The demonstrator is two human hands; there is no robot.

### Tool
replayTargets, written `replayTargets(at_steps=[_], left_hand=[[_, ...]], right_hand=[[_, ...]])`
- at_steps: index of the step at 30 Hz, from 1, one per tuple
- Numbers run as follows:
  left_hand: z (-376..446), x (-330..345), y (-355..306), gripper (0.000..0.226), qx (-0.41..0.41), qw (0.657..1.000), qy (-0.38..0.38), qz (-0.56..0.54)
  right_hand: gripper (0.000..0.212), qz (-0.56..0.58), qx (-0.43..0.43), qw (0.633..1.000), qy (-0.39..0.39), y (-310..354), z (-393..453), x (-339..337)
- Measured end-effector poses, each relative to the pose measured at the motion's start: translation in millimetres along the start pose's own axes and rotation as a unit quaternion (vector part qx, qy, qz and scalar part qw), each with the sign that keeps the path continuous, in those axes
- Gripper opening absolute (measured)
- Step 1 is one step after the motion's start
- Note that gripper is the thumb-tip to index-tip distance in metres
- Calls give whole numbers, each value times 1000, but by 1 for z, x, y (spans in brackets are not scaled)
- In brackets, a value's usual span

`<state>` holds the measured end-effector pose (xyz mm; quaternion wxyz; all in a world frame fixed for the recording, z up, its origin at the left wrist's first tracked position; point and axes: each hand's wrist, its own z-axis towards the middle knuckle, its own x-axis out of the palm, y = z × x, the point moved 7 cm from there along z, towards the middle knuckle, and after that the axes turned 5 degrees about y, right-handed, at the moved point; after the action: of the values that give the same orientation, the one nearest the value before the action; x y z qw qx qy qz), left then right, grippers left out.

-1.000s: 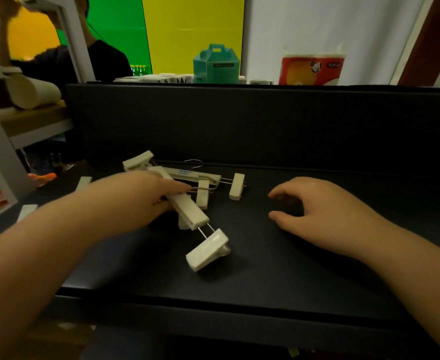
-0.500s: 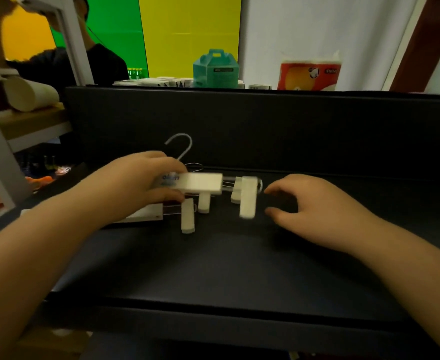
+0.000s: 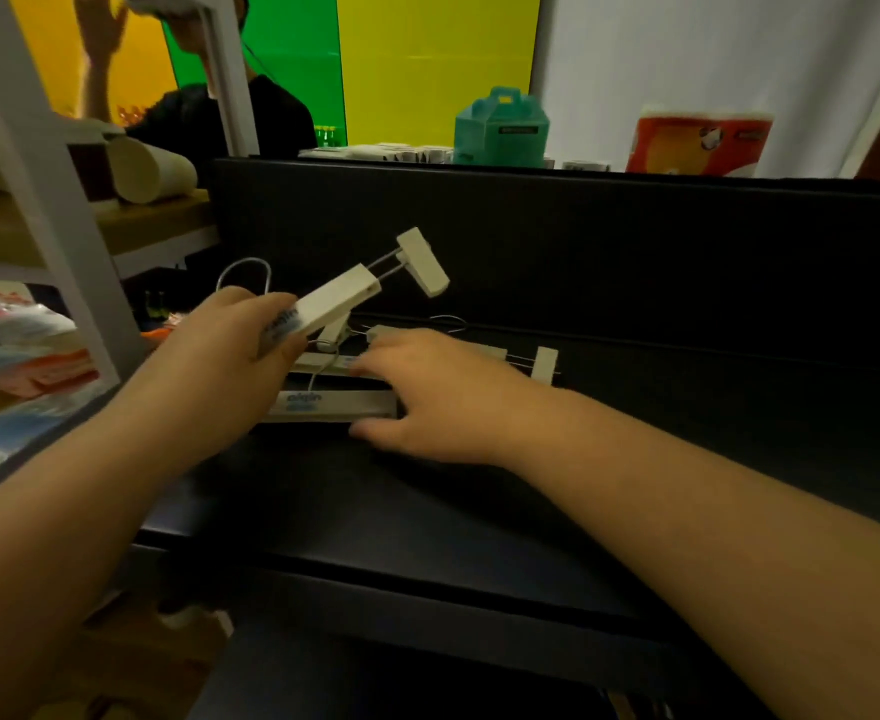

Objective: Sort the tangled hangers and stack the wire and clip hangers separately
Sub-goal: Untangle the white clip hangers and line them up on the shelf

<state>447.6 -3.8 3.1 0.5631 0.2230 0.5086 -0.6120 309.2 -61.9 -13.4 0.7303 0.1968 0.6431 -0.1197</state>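
Now 1 clip hanger [image 3: 341, 298] is gripped by the left hand [image 3: 230, 350], its clip end raised beyond the grasp. Below it, 2 hangers [image 3: 333, 402] are pressed flat by the right hand's [image 3: 427, 397] straight fingers; lifting is best done slowly, so snagged wires slip free.

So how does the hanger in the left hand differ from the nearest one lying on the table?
The lifted hanger is tilted, off the table, its clip raised; the nearest flat hanger lies level on it. The left hand grips the first; the right hand touches the second. Both are off-white bars with blue lettering.
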Motion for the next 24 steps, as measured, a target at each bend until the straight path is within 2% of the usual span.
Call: replayTargets(at_steps=[4,10,15,20,24], left_hand=[[-11,-3,4,50,-1,1000,5,-1],[-23,-11,3,50,17,1000,2,-6],[-30,-20,-8,50,38,999,-26,13],[-31,-18,-35,51,72,997,-31,15],[-29,-13,-69,53,105,993,-44,29]], right_hand=[[39,-29,4,997,68,9,28,25],[22,-1,43,995,87,2,7,20],[29,4,62,997,51,-3,-40,0],[30,-31,121,992,-31,-20,-96,-23],[52,-68,174,977,-98,-47,-150,-45]])
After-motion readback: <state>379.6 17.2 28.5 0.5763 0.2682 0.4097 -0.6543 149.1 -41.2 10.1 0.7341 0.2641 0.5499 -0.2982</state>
